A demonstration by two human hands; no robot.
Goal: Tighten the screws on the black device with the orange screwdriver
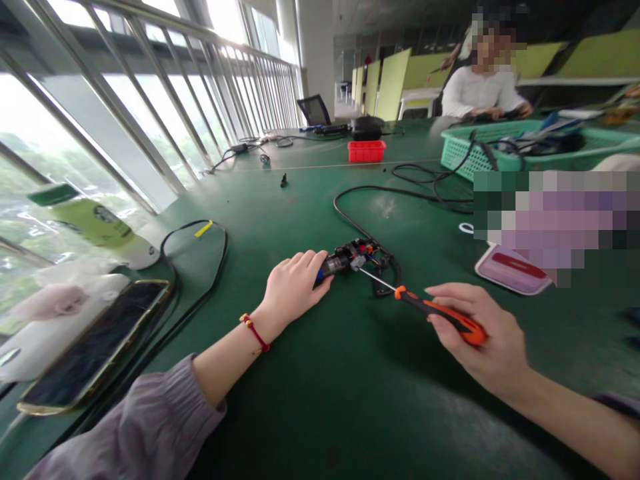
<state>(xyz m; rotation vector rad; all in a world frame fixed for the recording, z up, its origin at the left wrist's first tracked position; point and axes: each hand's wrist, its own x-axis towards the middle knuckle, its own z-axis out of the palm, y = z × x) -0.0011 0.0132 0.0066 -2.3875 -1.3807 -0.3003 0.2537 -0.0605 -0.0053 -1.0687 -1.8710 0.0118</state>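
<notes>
Closed around the blue-and-black barrel of a small corded device is my left hand (pixel 295 287). The device (pixel 335 263) lies low over the green table, with its black and red inner parts and wires exposed at the right end. My right hand (pixel 480 333) grips the orange-and-black handle of a screwdriver (pixel 445 313). Its thin shaft points left, and the tip meets or comes very close to a grey piece (pixel 357 263) among the exposed parts; actual contact I cannot tell. A black cord (pixel 370 189) runs from behind the device to the back right.
A phone (pixel 100 340) and a green-labelled bottle (pixel 100 227) are at the left, beside a looped cable (pixel 225 243). Further back stand a red basket (pixel 367 152) and a green basket (pixel 457 150) of tools. A pink-purple phone (pixel 515 270) lies right. Another person (pixel 480 90) sits across.
</notes>
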